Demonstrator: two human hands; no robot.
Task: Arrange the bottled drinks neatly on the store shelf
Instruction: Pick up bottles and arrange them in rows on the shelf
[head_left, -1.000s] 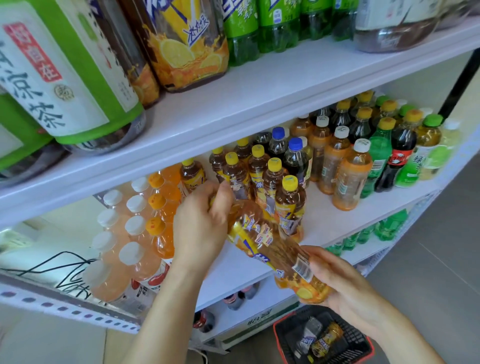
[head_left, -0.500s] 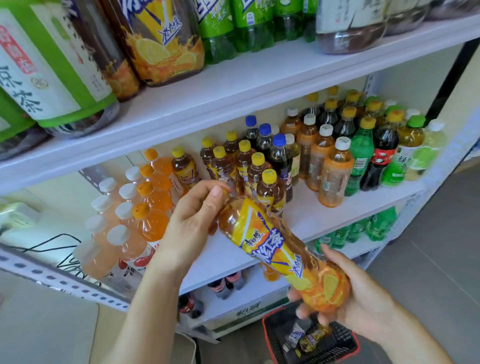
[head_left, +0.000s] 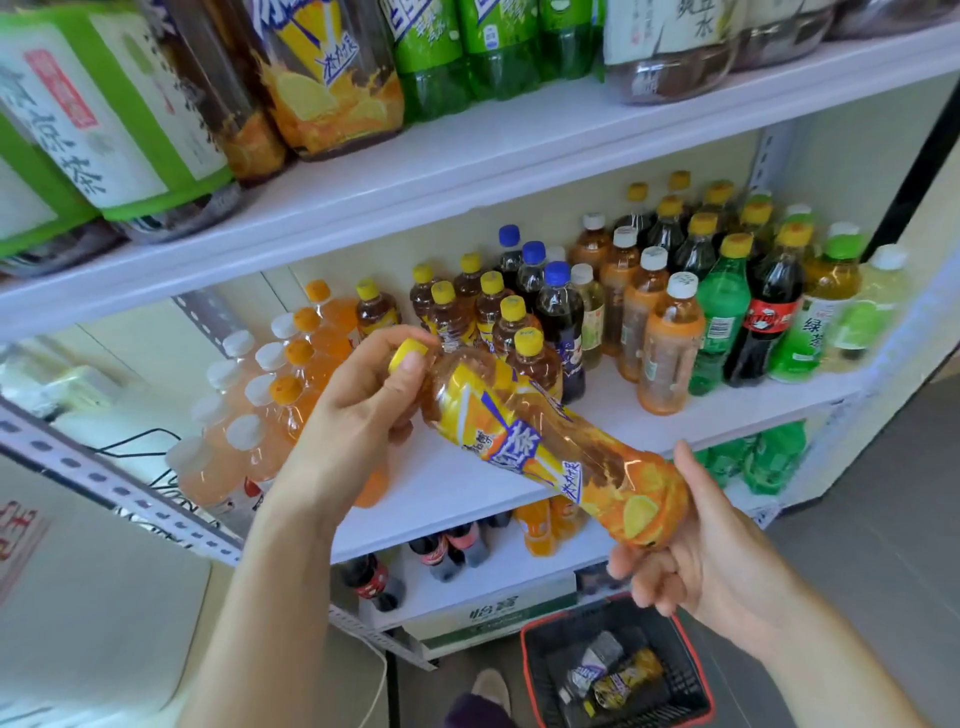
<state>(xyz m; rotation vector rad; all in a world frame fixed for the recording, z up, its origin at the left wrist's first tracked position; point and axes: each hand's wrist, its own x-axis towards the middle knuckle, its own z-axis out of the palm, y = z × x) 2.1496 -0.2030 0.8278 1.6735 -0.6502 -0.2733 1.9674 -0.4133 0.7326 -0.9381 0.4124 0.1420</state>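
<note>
1. Half a second on, the yellow cap shows at the fingertips of the left hand (head_left: 358, 421), where that hand covered it before. It tops a clear plastic iced-tea bottle with a yellow-and-orange label (head_left: 524, 447).
2. The iced-tea bottle hangs slanted in the air before the white shelf board (head_left: 467, 488), cap toward 10 o'clock and base toward 4 o'clock, not yet set down.
3. Risk, as judged: swung upright too close, its shoulder could clip the row of yellow-capped tea bottles (head_left: 511, 322) just behind at 12 o'clock and topple them. A slack hold at the base could drop it toward the black, red-rimmed plastic basket (head_left: 535, 675) at 6 o'clock.
4. Left fingers (head_left: 395, 335) and thumb curl closed round the neck and cap.
5. The right hand (head_left: 717, 551) cradles the base, thumb lying up its side, fingers (head_left: 649, 587) curled beneath it.
</note>
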